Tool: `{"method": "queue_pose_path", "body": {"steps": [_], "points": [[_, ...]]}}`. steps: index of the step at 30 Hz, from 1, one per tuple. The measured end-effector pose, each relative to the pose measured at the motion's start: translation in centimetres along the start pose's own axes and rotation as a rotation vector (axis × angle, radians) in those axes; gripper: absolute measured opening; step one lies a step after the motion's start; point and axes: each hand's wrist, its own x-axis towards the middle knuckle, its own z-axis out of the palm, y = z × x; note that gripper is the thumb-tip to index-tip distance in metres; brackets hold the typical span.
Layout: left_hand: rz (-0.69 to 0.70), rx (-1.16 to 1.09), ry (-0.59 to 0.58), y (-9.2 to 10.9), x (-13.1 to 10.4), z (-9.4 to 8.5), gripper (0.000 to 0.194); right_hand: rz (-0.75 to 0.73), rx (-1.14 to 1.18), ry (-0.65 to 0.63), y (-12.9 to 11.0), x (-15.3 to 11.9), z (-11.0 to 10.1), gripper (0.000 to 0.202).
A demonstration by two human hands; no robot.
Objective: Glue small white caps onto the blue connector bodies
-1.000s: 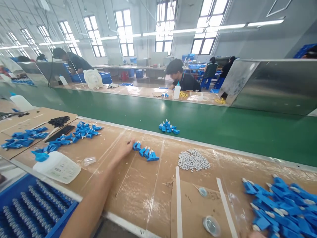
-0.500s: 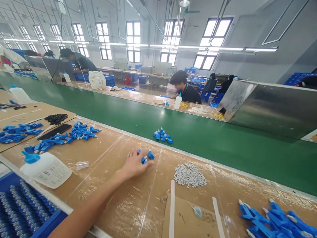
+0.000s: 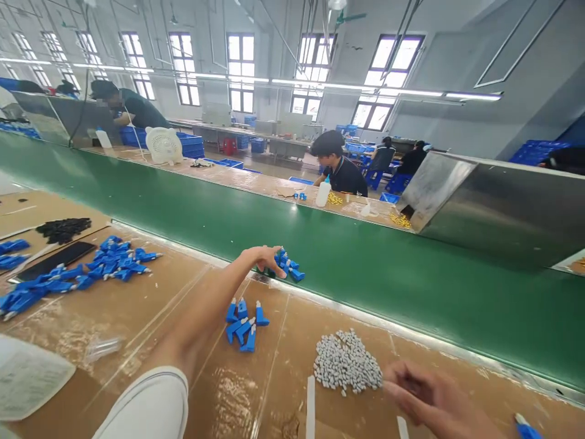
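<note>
My left hand reaches across the table edge to a small heap of blue plastic parts with pale tips on the green belt. Its thumb and forefinger are apart beside the parts; the other fingers are partly hidden. Under my left forearm, several more blue parts lie loosely grouped on the table. At the right edge of a pile of small grey pieces is my right hand, slightly blurred. Its fingers are curled, thumb and forefinger close together; anything between their tips is too small to make out.
The green conveyor belt runs behind the table. At left lie a blue parts heap, a dark phone, black pieces, a clear plastic cup and a white bottle. A person sits across the belt.
My left hand has left the blue parts on the table and moved forward to those on the belt. My right hand has come into view beside the grey pieces. The view has shifted.
</note>
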Motion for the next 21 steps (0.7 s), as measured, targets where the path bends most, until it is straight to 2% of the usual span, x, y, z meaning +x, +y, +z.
{"method": "queue_pose_path", "body": {"steps": [3,5,6,8,11,12,13,16,17,21], "points": [[0.005,0.021,-0.058,-0.2,2.2,0.6,0.148,-0.077,-0.03,-0.087,-1.0,6.8,0.9,0.035],[0.023,0.033,-0.073,-0.5,3.2,0.8,0.149,-0.07,-0.204,0.01,-1.3,11.8,2.2,0.025],[0.037,0.04,-0.078,-0.8,3.5,0.8,0.147,-0.058,-0.256,0.058,-1.5,14.2,2.9,0.027],[0.067,0.053,-0.08,-1.2,3.9,0.7,0.14,-0.017,-0.312,0.115,-1.9,19.0,4.6,0.051],[0.098,0.07,-0.083,-1.5,4.3,0.3,0.126,0.08,-0.344,0.135,-3.0,25.3,6.9,0.102],[0.104,0.075,-0.086,-1.4,4.3,0.2,0.122,0.117,-0.342,0.129,-3.4,27.1,7.5,0.106],[0.109,0.079,-0.089,-1.3,4.4,0.3,0.118,0.148,-0.334,0.12,-3.8,28.6,8.0,0.1],[0.127,0.087,-0.078,-0.4,4.5,0.8,0.105,0.207,-0.289,0.09,-4.5,31.8,8.8,0.051],[0.133,0.085,-0.066,-0.1,4.3,1.0,0.097,0.218,-0.274,0.087,-4.6,32.4,8.8,0.041],[0.146,0.043,0.023,0.6,2.6,1.5,0.051,0.214,-0.222,0.098,-4.8,32.2,8.5,0.035]]}}
